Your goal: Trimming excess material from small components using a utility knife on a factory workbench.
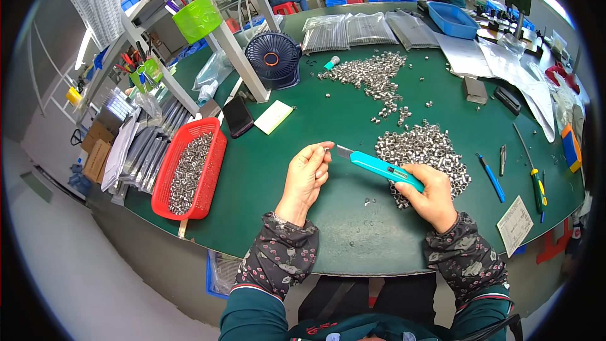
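Note:
My right hand (432, 192) grips a teal utility knife (385, 169), its blade pointing left toward my left hand (306, 177). The fingertips of that left hand are pinched together on a small metal ring (327, 150), mostly covered by the fingers. Blade tip and ring are close together; I cannot tell whether they touch. Beside and behind the knife lies a heap of small metal rings (426, 151). A few tiny scraps (369, 201) rest on the green table (353, 240) between my forearms.
At the left stands a red basket (221, 151) of metal parts, near a phone (238, 116), notepad (273, 117) and fan (273, 57). Farther back spreads another ring pile (372, 76). To the right lie a blue-handled tool (491, 178), a screwdriver (536, 183) and a paper slip (515, 225).

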The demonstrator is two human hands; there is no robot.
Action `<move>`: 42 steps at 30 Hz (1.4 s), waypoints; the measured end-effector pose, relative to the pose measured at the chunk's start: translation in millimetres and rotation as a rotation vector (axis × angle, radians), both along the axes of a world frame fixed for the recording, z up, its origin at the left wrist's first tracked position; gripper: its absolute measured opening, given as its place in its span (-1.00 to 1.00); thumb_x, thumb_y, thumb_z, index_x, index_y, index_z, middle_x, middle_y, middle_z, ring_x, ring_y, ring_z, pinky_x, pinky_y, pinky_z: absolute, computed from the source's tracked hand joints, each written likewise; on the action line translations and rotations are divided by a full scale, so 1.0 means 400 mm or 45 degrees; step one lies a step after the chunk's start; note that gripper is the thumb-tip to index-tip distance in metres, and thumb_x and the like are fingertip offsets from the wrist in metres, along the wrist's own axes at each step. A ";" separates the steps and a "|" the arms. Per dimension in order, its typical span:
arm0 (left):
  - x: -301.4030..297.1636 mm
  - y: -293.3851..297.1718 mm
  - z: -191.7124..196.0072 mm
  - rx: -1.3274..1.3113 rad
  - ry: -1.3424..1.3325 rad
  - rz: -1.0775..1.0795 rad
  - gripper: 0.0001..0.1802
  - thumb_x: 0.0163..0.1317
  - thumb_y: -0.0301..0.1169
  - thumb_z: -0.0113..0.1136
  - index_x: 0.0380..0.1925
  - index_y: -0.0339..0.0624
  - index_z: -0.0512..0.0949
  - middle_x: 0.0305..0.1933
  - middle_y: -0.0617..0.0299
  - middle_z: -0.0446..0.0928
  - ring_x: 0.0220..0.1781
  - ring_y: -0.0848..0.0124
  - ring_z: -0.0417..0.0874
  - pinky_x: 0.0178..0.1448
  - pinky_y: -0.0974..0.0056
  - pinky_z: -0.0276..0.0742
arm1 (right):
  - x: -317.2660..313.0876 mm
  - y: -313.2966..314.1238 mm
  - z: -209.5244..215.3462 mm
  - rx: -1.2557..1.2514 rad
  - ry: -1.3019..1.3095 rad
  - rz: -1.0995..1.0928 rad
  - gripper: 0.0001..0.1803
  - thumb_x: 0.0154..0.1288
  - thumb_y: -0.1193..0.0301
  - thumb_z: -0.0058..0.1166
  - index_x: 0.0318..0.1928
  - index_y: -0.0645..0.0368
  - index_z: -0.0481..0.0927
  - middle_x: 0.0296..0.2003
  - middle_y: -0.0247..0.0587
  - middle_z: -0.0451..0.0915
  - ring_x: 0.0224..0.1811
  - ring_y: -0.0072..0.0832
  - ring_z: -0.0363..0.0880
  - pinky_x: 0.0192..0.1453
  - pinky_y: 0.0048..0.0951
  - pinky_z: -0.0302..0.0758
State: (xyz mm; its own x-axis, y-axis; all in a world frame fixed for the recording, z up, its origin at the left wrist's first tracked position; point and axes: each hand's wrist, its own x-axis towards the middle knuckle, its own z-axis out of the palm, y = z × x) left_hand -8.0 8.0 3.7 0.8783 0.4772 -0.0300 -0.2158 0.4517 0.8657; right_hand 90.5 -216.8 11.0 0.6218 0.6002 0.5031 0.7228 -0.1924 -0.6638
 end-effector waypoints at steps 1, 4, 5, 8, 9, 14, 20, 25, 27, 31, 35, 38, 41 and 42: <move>0.000 0.000 0.001 0.004 -0.003 -0.006 -0.77 0.25 -0.40 -0.02 -0.17 -0.34 0.44 -0.44 0.30 0.38 -0.66 0.72 0.18 -0.70 0.64 0.03 | 0.000 -0.001 0.002 -0.031 0.006 0.007 -0.72 -0.01 0.27 0.17 -0.28 0.15 0.58 -0.55 -0.17 0.50 -0.54 -0.28 0.50 -0.46 -0.35 0.39; 0.001 0.000 -0.001 0.029 -0.028 -0.021 -0.78 0.25 -0.41 -0.02 -0.17 -0.31 0.45 -0.43 0.31 0.38 -0.66 0.72 0.17 -0.70 0.64 0.03 | 0.002 -0.001 0.001 -0.046 0.000 0.026 -0.72 -0.01 0.27 0.17 -0.29 0.16 0.58 -0.52 -0.16 0.52 -0.52 -0.29 0.51 -0.45 -0.37 0.41; 0.002 0.000 -0.002 0.049 -0.050 -0.029 -0.79 0.25 -0.41 -0.02 -0.18 -0.29 0.46 -0.42 0.31 0.38 -0.66 0.72 0.17 -0.70 0.64 0.03 | 0.002 -0.002 0.001 -0.031 -0.013 0.040 -0.72 0.00 0.27 0.17 -0.29 0.16 0.58 -0.51 -0.16 0.54 -0.52 -0.29 0.52 -0.44 -0.38 0.41; 0.003 -0.002 -0.002 0.072 -0.072 -0.025 -0.80 0.24 -0.43 -0.01 -0.18 -0.26 0.46 -0.42 0.31 0.38 -0.66 0.72 0.17 -0.70 0.64 0.03 | 0.002 -0.004 0.012 -0.078 0.179 0.102 -0.71 0.01 0.27 0.16 -0.29 0.19 0.58 -0.53 -0.17 0.55 -0.54 -0.36 0.53 -0.44 -0.42 0.42; 0.003 -0.003 -0.002 0.073 -0.071 -0.026 -0.80 0.24 -0.43 -0.01 -0.18 -0.26 0.46 -0.42 0.31 0.38 -0.66 0.72 0.17 -0.70 0.64 0.03 | 0.003 -0.004 0.012 -0.077 0.180 0.101 -0.71 0.01 0.27 0.16 -0.29 0.19 0.58 -0.53 -0.17 0.55 -0.54 -0.36 0.53 -0.44 -0.42 0.42; 0.002 -0.005 -0.005 0.066 -0.101 -0.066 -0.81 0.23 -0.44 0.01 -0.18 -0.27 0.47 -0.43 0.32 0.39 -0.65 0.72 0.18 -0.69 0.63 0.03 | 0.005 -0.002 0.011 -0.092 0.495 0.191 -0.73 0.04 0.29 0.14 -0.28 0.21 0.58 -0.57 -0.20 0.54 -0.58 -0.48 0.53 -0.46 -0.49 0.40; 0.002 -0.014 -0.006 0.042 -0.002 -0.018 -0.79 0.23 -0.42 0.02 -0.21 -0.33 0.46 -0.46 0.32 0.38 -0.65 0.72 0.19 -0.69 0.62 0.03 | -0.021 0.000 0.015 -0.028 -0.268 -0.081 -0.73 -0.04 0.32 0.20 -0.30 0.17 0.55 -0.62 -0.22 0.40 -0.63 -0.33 0.42 -0.55 -0.39 0.33; 0.001 -0.011 -0.006 0.000 0.007 0.043 -0.79 0.24 -0.41 0.00 -0.22 -0.34 0.46 -0.47 0.32 0.37 -0.65 0.71 0.19 -0.69 0.62 0.03 | -0.018 0.002 0.022 0.157 -0.239 -0.149 -0.75 -0.06 0.37 0.20 -0.32 0.16 0.53 -0.62 -0.21 0.38 -0.61 -0.30 0.40 -0.55 -0.36 0.32; 0.001 -0.011 -0.002 0.004 0.013 0.053 -0.79 0.24 -0.41 0.00 -0.23 -0.34 0.45 -0.47 0.32 0.36 -0.65 0.70 0.19 -0.70 0.62 0.03 | -0.008 0.002 0.011 0.197 -0.189 -0.121 -0.77 -0.05 0.38 0.19 -0.34 0.16 0.53 -0.59 -0.20 0.42 -0.59 -0.31 0.43 -0.53 -0.38 0.34; 0.001 -0.011 -0.001 -0.015 -0.014 0.026 -0.80 0.26 -0.41 -0.03 -0.21 -0.31 0.45 -0.44 0.30 0.37 -0.65 0.70 0.19 -0.70 0.62 0.03 | -0.009 0.004 0.014 0.167 -0.168 -0.096 -0.77 -0.05 0.38 0.19 -0.33 0.16 0.54 -0.57 -0.20 0.45 -0.58 -0.31 0.45 -0.52 -0.39 0.35; 0.001 -0.011 0.003 0.046 -0.037 -0.004 -0.80 0.27 -0.41 -0.06 -0.19 -0.27 0.44 -0.38 0.24 0.42 -0.66 0.70 0.18 -0.71 0.63 0.04 | -0.004 0.002 0.011 0.152 -0.148 -0.077 -0.76 -0.04 0.36 0.19 -0.32 0.16 0.55 -0.56 -0.19 0.47 -0.56 -0.31 0.47 -0.50 -0.39 0.37; 0.003 -0.009 0.001 0.093 -0.037 0.000 -0.81 0.28 -0.41 -0.07 -0.20 -0.27 0.44 -0.34 0.21 0.44 -0.67 0.71 0.18 -0.71 0.63 0.05 | -0.001 0.003 0.004 0.152 -0.128 -0.048 -0.76 -0.04 0.34 0.19 -0.32 0.17 0.55 -0.54 -0.18 0.49 -0.55 -0.30 0.49 -0.49 -0.39 0.38; 0.002 -0.009 0.003 0.075 -0.040 0.017 -0.84 0.26 -0.44 -0.04 -0.21 -0.27 0.43 -0.33 0.21 0.45 -0.67 0.71 0.18 -0.71 0.63 0.05 | 0.000 0.003 0.002 0.132 -0.124 -0.044 -0.75 -0.04 0.33 0.19 -0.32 0.18 0.55 -0.53 -0.17 0.50 -0.53 -0.28 0.50 -0.48 -0.39 0.39; 0.003 -0.010 0.004 0.075 -0.039 0.015 -0.84 0.26 -0.44 -0.04 -0.21 -0.27 0.43 -0.33 0.21 0.45 -0.67 0.71 0.18 -0.71 0.63 0.05 | 0.001 0.003 0.001 0.128 -0.123 -0.044 -0.74 -0.04 0.33 0.19 -0.32 0.18 0.55 -0.53 -0.17 0.50 -0.54 -0.28 0.50 -0.48 -0.39 0.39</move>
State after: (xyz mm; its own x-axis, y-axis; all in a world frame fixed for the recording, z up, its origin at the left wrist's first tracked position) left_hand -6.8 3.8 5.3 0.8727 0.4877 0.0253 -0.2478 0.3976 0.8835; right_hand 90.8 -215.4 11.5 0.5873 0.5228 0.6179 0.7781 -0.1544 -0.6089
